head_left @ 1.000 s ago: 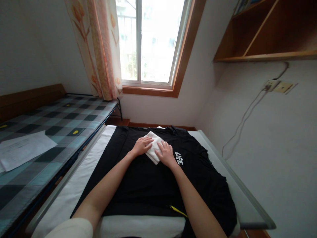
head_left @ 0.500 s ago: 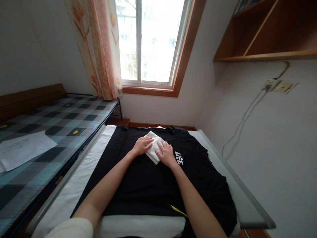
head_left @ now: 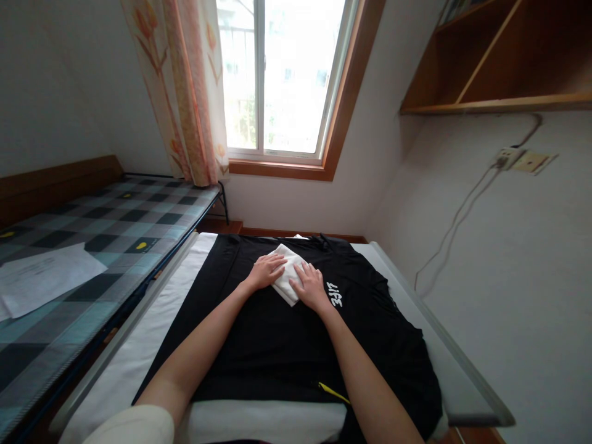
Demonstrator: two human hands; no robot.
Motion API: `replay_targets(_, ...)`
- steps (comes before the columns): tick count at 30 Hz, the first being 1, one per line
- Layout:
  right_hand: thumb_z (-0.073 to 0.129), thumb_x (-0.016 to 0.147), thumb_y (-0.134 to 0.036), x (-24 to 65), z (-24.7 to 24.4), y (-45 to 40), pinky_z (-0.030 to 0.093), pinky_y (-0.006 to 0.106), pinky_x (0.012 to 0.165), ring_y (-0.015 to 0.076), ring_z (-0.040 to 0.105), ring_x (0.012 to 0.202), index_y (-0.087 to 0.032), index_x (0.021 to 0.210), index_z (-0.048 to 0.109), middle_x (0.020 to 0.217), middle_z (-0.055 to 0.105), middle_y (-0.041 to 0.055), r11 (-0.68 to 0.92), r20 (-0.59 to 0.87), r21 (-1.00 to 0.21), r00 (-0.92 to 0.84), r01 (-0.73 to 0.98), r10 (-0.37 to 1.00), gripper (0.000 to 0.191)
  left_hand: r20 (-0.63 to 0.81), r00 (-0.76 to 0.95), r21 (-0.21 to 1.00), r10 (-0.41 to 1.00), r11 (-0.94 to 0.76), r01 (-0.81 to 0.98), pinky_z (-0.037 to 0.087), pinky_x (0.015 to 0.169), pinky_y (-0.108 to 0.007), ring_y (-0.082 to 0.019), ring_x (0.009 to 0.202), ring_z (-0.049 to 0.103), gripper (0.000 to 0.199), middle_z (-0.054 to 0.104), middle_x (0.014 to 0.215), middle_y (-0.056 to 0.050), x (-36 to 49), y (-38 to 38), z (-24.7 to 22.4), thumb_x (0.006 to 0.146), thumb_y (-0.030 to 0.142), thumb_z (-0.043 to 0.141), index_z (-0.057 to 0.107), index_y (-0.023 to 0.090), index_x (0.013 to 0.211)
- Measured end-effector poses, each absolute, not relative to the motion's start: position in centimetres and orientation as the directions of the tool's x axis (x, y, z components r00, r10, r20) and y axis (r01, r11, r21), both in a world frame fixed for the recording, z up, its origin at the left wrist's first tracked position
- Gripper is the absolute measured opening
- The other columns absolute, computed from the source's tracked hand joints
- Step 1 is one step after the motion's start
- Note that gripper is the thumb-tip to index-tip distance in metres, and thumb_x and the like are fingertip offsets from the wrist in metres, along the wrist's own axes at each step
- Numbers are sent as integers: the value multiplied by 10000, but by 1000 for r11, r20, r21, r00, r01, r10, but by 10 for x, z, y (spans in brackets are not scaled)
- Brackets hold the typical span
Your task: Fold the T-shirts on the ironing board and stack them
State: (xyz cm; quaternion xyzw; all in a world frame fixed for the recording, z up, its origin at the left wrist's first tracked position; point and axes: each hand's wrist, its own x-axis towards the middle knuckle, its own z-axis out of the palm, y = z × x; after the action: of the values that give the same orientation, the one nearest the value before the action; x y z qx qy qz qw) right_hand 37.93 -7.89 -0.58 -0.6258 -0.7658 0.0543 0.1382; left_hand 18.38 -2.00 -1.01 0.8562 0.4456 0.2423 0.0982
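A folded white cloth point(head_left: 287, 273) lies on a black T-shirt point(head_left: 272, 351), which is spread flat with the white lettering "LIFE" beside the cloth. My left hand point(head_left: 267, 271) rests flat on the cloth's left side, fingers stretched out. On its right side lies my right hand point(head_left: 309, 286), palm down with the fingers apart. Both hands press on the cloth without wrapping round it. A thin yellow item point(head_left: 332, 391) lies on the shirt's near edge, partly behind my right forearm; its kind I cannot make out.
Under the shirt is a table with a white cover point(head_left: 152, 345). To the left stands a bed with a checked mattress point(head_left: 106, 246) and paper sheets point(head_left: 50, 277). A wall socket point(head_left: 509, 158) with a cable and a wooden shelf point(head_left: 499, 106) are on the right.
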Motion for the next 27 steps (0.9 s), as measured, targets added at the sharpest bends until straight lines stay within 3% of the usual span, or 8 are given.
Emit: replay_targets(27,403,946,-500,379,-7,-79,182,478,1132,281,242,1429,-256,1461,409,1552,322,92,209,144,-255,-177,944,974,570,331,472,414,817,-575,706,319,1122,-379,-195,1339,445,415,580,1364,-8,184,-21,-9,939,433,427,608,285,1282)
